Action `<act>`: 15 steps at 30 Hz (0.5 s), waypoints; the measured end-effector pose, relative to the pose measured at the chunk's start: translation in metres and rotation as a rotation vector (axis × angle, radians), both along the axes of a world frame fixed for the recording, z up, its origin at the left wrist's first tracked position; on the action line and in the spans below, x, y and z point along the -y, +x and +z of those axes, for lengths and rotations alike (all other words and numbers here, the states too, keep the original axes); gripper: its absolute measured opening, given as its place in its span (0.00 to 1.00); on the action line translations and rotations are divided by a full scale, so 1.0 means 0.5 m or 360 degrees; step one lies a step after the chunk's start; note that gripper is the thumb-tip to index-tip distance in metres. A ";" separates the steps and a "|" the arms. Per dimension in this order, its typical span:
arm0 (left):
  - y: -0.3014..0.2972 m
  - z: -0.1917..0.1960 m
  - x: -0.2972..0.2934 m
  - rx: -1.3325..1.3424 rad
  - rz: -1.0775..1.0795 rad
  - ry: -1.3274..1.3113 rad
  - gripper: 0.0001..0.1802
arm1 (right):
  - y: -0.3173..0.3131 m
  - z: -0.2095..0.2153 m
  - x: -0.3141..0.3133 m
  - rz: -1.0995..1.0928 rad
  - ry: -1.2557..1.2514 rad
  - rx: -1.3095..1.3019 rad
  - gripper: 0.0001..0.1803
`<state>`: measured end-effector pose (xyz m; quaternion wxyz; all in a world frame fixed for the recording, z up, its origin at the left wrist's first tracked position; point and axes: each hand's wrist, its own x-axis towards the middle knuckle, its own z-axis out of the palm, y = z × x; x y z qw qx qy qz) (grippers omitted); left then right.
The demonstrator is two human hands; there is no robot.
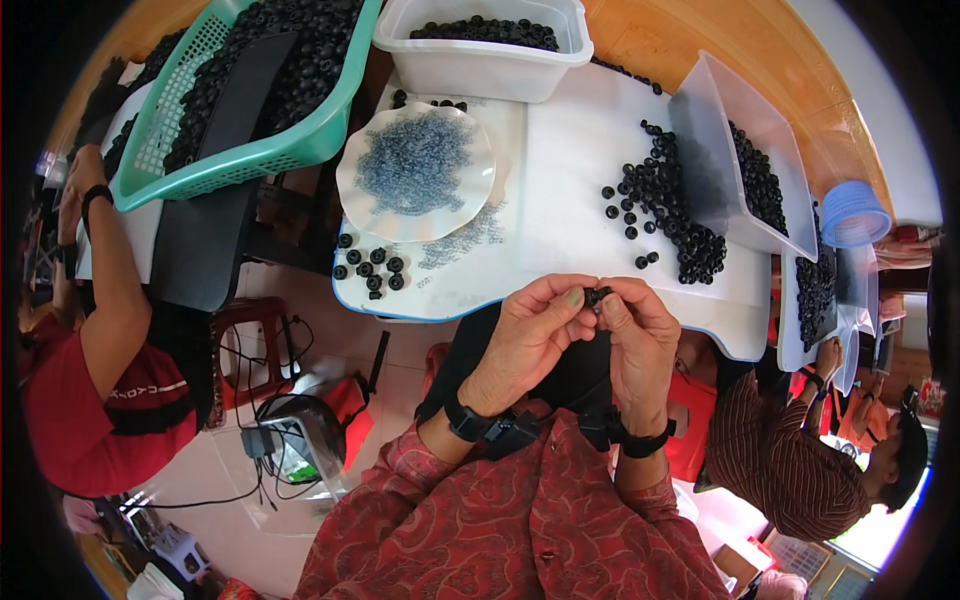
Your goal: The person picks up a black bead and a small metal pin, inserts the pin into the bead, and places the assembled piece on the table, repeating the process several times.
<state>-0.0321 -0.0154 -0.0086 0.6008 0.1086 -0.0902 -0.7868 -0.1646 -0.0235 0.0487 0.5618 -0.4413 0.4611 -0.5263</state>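
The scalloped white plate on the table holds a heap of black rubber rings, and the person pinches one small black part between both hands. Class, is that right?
Not quite. In the head view the scalloped white plate holds small clear rings, not black ones. The rest stands: the left hand and right hand together pinch a small black part.

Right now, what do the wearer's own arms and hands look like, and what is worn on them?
Both hands are bare, no gloves. The left hand and right hand each have a black wristband with a small black device clipped on: the left band, the right band. The sleeves are dark red fabric with a swirling pattern, pushed back from the wrists.
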 end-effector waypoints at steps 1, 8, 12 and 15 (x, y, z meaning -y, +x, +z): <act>0.000 0.000 0.000 0.0001 -0.0001 0.0002 0.13 | 0.001 0.000 0.000 -0.0001 0.0002 0.0001 0.08; 0.002 0.002 0.003 -0.0036 -0.0002 -0.0013 0.14 | 0.003 -0.004 -0.001 -0.0015 -0.0072 -0.0034 0.08; 0.002 -0.004 0.004 -0.0056 -0.0010 -0.0030 0.14 | 0.004 -0.006 -0.001 -0.0018 -0.0077 -0.0021 0.08; 0.003 -0.002 0.004 -0.0041 -0.0007 -0.0012 0.14 | 0.005 -0.006 0.000 -0.0011 -0.0082 -0.0009 0.08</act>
